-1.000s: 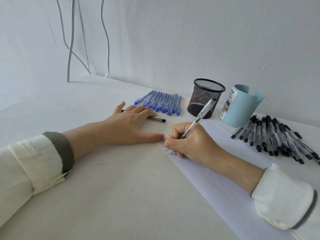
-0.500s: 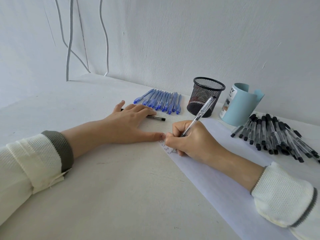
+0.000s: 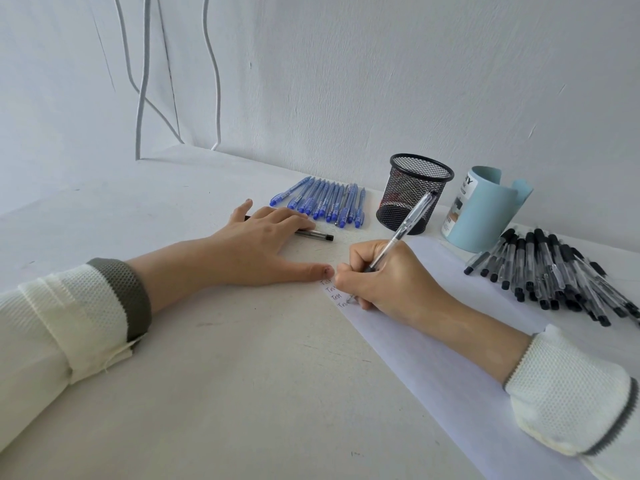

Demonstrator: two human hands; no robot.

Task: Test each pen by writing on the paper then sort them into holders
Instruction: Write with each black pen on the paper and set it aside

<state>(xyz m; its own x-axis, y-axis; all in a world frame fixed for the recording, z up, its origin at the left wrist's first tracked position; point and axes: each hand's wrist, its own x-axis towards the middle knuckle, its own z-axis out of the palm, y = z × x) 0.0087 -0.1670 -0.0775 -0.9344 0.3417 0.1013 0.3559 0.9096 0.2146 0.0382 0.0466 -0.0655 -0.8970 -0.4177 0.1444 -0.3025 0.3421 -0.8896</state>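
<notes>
Presently: testing, early by the look of it. Right hand pinches clear-barrelled pen, tip on white paper sheet beside four "Test" lines. Left hand spread flat, fingers resting on black-capped pen. Unsorted: row of blue pens; pile of black-capped clear pens. Black mesh holder: no pens above rim. Pale blue cup holder: interior hidden.

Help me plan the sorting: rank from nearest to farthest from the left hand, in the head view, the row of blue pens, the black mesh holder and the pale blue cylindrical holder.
1. Row of blue pens, just beyond the left hand.
2. Black mesh holder, farther right.
3. Pale blue cylindrical holder, farthest right.
</notes>
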